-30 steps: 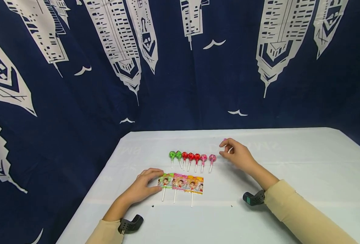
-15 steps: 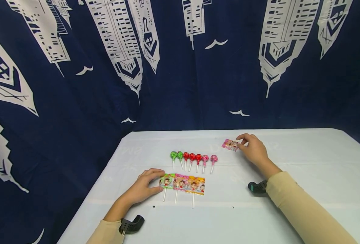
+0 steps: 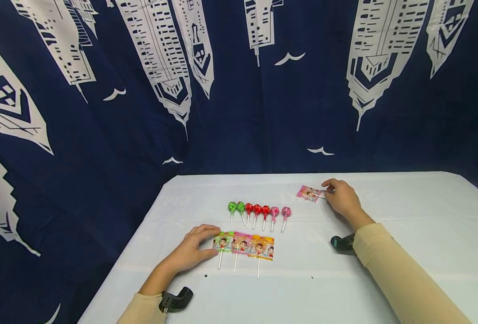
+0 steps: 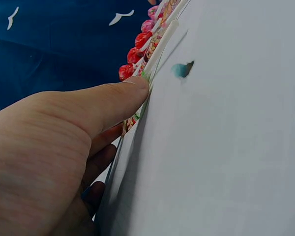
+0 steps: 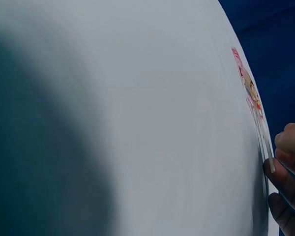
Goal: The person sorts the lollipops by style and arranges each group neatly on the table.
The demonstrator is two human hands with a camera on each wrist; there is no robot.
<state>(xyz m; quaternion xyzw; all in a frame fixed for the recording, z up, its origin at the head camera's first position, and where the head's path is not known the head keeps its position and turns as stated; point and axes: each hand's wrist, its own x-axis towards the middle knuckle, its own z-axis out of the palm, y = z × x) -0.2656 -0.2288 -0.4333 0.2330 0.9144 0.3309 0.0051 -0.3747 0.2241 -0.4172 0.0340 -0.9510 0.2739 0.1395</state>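
Note:
My left hand (image 3: 196, 245) rests on the table at the left end of a row of three flat-wrapped lollipops. Its index finger reaches the top edge of the green-wrapped lollipop (image 3: 223, 242), and its thumb (image 4: 115, 101) lies by the lower edge. Beside it are the pink-wrapped lollipop (image 3: 242, 244) and the orange-wrapped lollipop (image 3: 264, 247), sticks toward me. At the back right, another pink-wrapped lollipop (image 3: 309, 193) lies with its stick pointing right. My right hand (image 3: 343, 198) is at that stick's end, loosely bent, with thumb and fingers apart in the right wrist view.
Behind the flat row stands a line of ball lollipops: green ones (image 3: 232, 206), red ones (image 3: 257, 209) and pink ones (image 3: 286, 211), with a gap before the last pink. The white table (image 3: 405, 252) ends at a dark blue printed curtain (image 3: 263, 135).
My right hand carried the pink-wrapped lollipop to the back right, where it came into view, then moved off its wrapper toward the stick end. The left hand stays in place.

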